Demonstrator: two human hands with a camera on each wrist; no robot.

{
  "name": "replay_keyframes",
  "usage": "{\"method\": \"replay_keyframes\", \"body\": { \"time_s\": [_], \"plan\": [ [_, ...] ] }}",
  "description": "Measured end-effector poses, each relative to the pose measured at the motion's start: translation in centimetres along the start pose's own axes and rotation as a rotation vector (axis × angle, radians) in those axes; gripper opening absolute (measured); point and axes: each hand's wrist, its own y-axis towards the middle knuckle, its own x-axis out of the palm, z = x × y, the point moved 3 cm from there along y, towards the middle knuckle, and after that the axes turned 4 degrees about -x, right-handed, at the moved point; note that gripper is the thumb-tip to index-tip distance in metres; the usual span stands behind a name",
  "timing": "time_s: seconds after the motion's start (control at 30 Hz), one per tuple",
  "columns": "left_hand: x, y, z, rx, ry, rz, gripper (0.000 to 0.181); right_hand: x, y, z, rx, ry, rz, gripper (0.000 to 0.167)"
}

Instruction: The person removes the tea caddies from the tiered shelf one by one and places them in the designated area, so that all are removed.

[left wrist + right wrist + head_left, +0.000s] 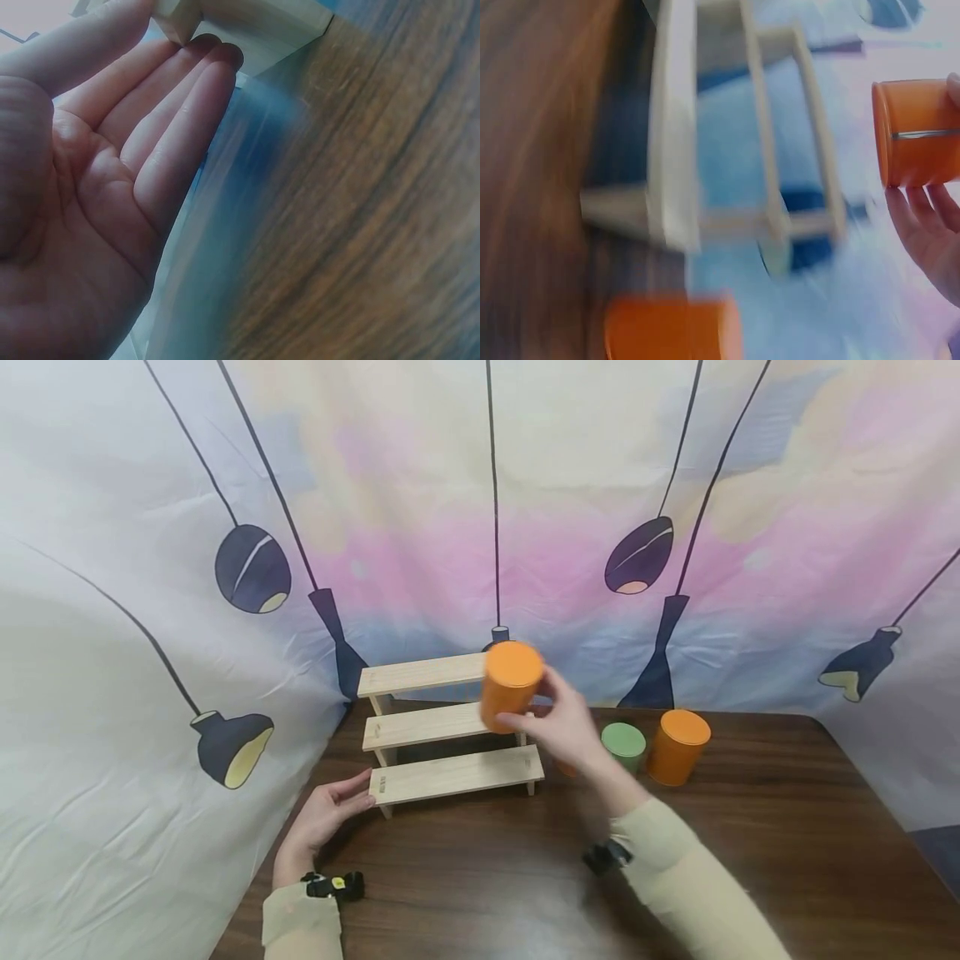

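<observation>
My right hand (562,718) grips an orange canister (512,681) by its side, lifted in front of the upper steps of a three-step wooden shelf (457,777). The right wrist view shows the held canister (919,135) with fingers along its side. At the shelf's left end, my left hand (322,814) holds the end of the lowest step between thumb and fingers. Close up, that hand (112,172) has its fingertips against the pale wood (262,34), its palm holding nothing.
To the right of the shelf stand a green canister (624,743) and a second orange canister (678,747). Another orange thing (566,768) is mostly hidden behind my right hand. All stand on a dark wooden table (480,877), before a cloth backdrop (420,527) printed with lamps.
</observation>
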Motion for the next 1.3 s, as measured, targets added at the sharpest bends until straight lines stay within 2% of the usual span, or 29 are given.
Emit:
{"method": "replay_keyframes", "body": {
  "time_s": [0.17, 0.3, 0.37, 0.53, 0.73, 0.87, 0.97, 1.07, 1.2, 1.3],
  "plan": [
    [0.0, 0.0, -0.2, -0.006, -0.015, 0.004, 0.066, -8.0, -2.4, -0.2, -0.019, -0.046, 0.09, 0.079],
    [0.0, 0.0, -0.3, 0.001, -0.009, 0.011, 0.066, -12.7, -4.4, 0.2, 0.009, -0.15, 0.153, 0.076],
    [-0.1, 0.0, -0.2, 0.005, 0.007, 0.015, 0.066, -14.4, -5.4, 0.5, 0.029, -0.209, 0.173, 0.075],
    [0.1, -0.2, -0.1, 0.005, 0.01, 0.007, 0.067, -18.1, -7.7, 1.3, 0.064, -0.237, 0.222, 0.074],
    [0.1, -0.2, -0.1, 0.002, 0.004, 0.015, 0.067, -23.0, -10.3, 1.6, 0.148, -0.341, 0.349, 0.072],
    [0.2, -0.1, -0.2, 0.008, -0.005, 0.01, 0.067, -26.1, -11.9, 2.1, 0.215, -0.342, 0.41, 0.071],
    [0.3, 0.1, -0.3, 0.009, -0.016, 0.006, 0.068, -28.0, -13.0, 3.0, 0.269, -0.362, 0.434, 0.069],
    [0.3, 0.2, -0.4, 0.001, -0.014, 0.008, 0.068, -29.2, -13.7, 4.6, 0.342, -0.427, 0.424, 0.068],
    [0.1, 0.1, -0.4, -0.009, -0.02, 0.008, 0.068, -29.2, -14.2, 7.3, 0.471, -0.516, 0.359, 0.091],
    [0.0, 0.0, -0.3, -0.004, -0.019, 0.004, 0.069, -28.7, -14.3, 9.1, 0.536, -0.517, 0.294, 0.105]
  ]
}}
